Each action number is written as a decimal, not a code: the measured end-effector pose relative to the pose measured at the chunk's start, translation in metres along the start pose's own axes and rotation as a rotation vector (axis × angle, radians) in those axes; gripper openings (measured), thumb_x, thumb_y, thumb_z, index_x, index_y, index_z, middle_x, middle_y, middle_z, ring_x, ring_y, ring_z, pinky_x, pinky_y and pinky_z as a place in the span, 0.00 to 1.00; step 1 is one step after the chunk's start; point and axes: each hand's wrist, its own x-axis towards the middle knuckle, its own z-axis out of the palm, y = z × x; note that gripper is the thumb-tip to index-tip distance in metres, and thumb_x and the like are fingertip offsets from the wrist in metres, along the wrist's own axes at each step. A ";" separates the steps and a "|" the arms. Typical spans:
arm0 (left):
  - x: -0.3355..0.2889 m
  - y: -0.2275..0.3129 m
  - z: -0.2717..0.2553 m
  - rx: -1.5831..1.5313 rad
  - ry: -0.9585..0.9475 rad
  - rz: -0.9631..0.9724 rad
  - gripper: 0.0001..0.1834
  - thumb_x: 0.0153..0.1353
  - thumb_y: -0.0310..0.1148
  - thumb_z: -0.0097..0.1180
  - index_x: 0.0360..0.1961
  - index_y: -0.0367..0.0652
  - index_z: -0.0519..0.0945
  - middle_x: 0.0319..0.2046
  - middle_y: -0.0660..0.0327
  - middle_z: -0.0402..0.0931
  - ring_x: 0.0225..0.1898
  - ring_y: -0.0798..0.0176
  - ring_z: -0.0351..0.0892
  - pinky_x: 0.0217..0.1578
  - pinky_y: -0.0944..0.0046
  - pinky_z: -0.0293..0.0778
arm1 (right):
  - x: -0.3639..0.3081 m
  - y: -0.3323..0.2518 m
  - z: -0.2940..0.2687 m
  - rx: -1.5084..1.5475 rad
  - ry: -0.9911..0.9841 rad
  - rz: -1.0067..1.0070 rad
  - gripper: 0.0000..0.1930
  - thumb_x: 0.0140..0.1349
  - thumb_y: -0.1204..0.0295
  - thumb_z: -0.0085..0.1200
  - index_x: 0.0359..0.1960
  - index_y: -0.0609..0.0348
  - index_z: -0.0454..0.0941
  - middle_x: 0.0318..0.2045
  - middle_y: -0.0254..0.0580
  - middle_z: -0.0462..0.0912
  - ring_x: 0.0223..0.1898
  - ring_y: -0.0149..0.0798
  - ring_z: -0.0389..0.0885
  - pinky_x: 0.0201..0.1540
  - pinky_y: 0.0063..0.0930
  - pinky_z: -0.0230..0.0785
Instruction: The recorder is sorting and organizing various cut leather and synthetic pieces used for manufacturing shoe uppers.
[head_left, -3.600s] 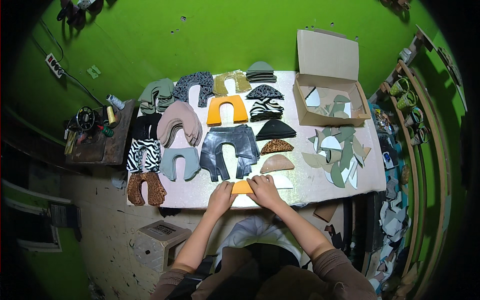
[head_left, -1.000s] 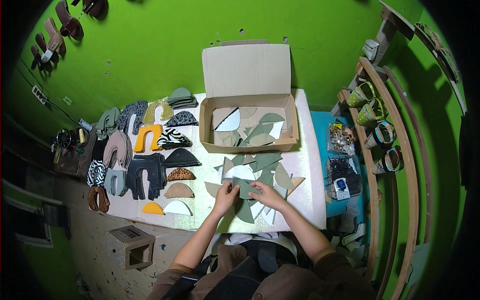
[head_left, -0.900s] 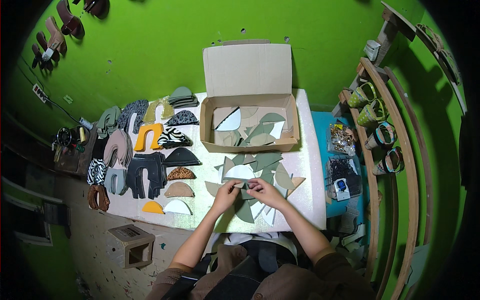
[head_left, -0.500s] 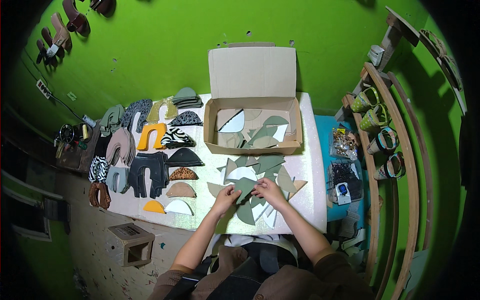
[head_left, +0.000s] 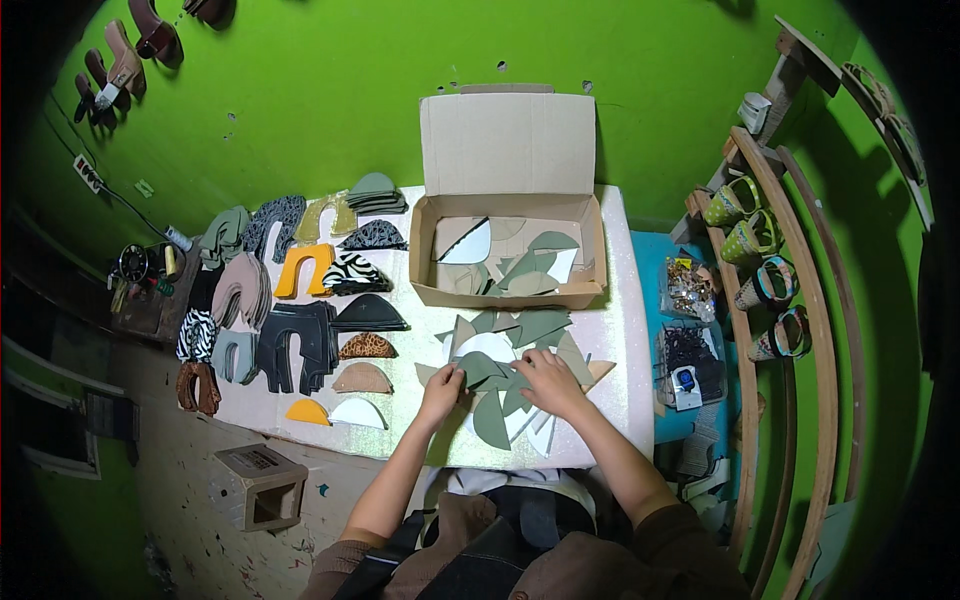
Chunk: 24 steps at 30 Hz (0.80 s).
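A loose pile of cut half-moon and wedge-shaped pieces, olive green, tan and white, lies before me on the pale table [head_left: 420,440]. At the pile's left side my left hand [head_left: 441,393] pinches the edge of an olive green half-moon piece [head_left: 482,367]. My right hand [head_left: 548,381] is over the pile's right side, fingers apart and touching the green pieces there; its fingertips partly hide them. Another green half-moon piece [head_left: 490,422] lies nearer me, below the hands. Behind the pile, an open cardboard box [head_left: 505,298] contains more green, tan and white pieces.
Left on the table are stacks of cut pieces: black U-shaped ones [head_left: 290,350], orange ones [head_left: 302,270], a leopard-print half-moon [head_left: 367,346] and others. On the right, a wooden rack [head_left: 800,270] holds sandals, beside plastic bags of small parts [head_left: 690,290]. A wooden stool [head_left: 262,487] stands on the floor.
My right hand has let go of the green piece and moved slightly up and right onto the pile. My left hand has shifted slightly left, still with the piece.
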 end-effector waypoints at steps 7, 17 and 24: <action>-0.003 0.000 0.002 -0.107 -0.035 -0.024 0.12 0.66 0.36 0.44 0.41 0.38 0.75 0.24 0.67 0.71 0.24 0.75 0.68 0.26 0.75 0.65 | -0.005 0.006 0.008 0.048 -0.087 0.037 0.12 0.50 0.71 0.57 0.38 0.53 0.76 0.38 0.37 0.74 0.45 0.42 0.71 0.48 0.35 0.63; -0.005 -0.001 -0.005 -0.301 -0.139 -0.098 0.13 0.66 0.36 0.44 0.43 0.37 0.74 0.32 0.63 0.75 0.29 0.72 0.74 0.33 0.73 0.71 | 0.006 0.011 -0.026 0.906 -0.148 0.296 0.10 0.59 0.70 0.52 0.39 0.60 0.75 0.36 0.44 0.78 0.40 0.38 0.77 0.45 0.27 0.67; -0.006 -0.002 -0.003 -0.368 -0.224 -0.100 0.13 0.67 0.35 0.43 0.44 0.37 0.73 0.32 0.61 0.76 0.31 0.69 0.76 0.34 0.72 0.73 | 0.030 -0.012 -0.009 0.761 -0.038 0.230 0.10 0.63 0.68 0.48 0.41 0.61 0.73 0.37 0.43 0.79 0.41 0.39 0.77 0.46 0.28 0.65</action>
